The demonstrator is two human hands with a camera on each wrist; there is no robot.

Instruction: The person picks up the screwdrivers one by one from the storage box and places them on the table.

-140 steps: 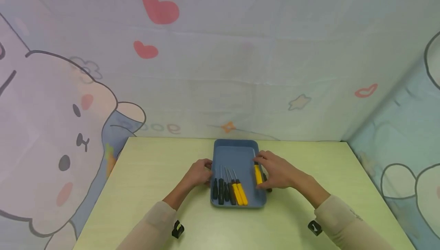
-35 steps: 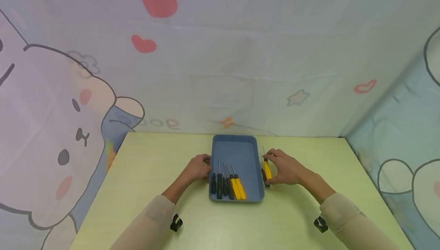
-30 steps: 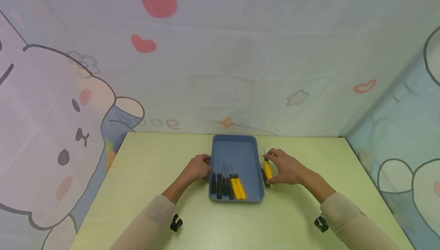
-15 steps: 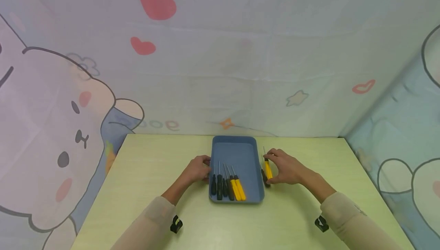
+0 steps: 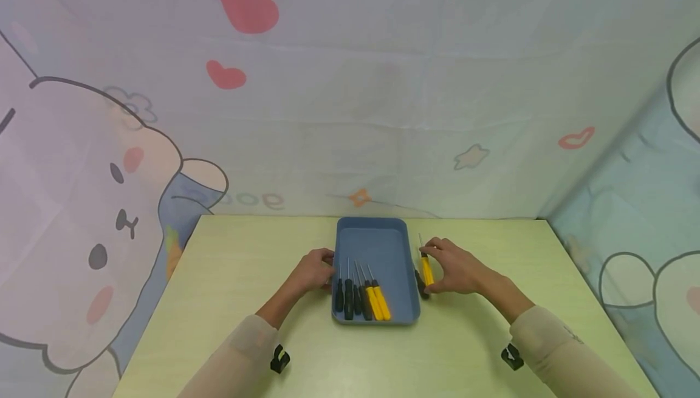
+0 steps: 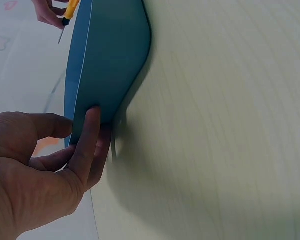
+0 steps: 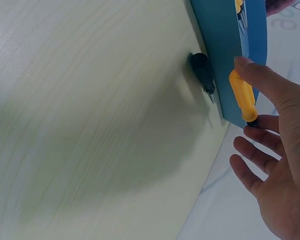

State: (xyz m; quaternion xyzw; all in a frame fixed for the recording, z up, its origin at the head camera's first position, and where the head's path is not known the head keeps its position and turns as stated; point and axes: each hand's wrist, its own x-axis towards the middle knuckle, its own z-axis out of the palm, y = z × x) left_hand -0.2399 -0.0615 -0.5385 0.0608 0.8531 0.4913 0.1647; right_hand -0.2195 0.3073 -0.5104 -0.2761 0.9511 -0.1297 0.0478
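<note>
Pointing forward, nearly along the long side of the tray (image 5: 374, 241), the yellow screwdriver (image 5: 428, 271) is pinched by the right hand (image 5: 455, 267) just outside the tray's right edge, while the opposite edge is gripped by the left hand (image 5: 313, 270)

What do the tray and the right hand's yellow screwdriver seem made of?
Tray: probably molded plastic, matte blue, judging by its smooth walls and rounded corners. Yellow screwdriver: handle likely smooth plastic, from its even colour; shaft seemingly bare metal, thin and grey.
</note>
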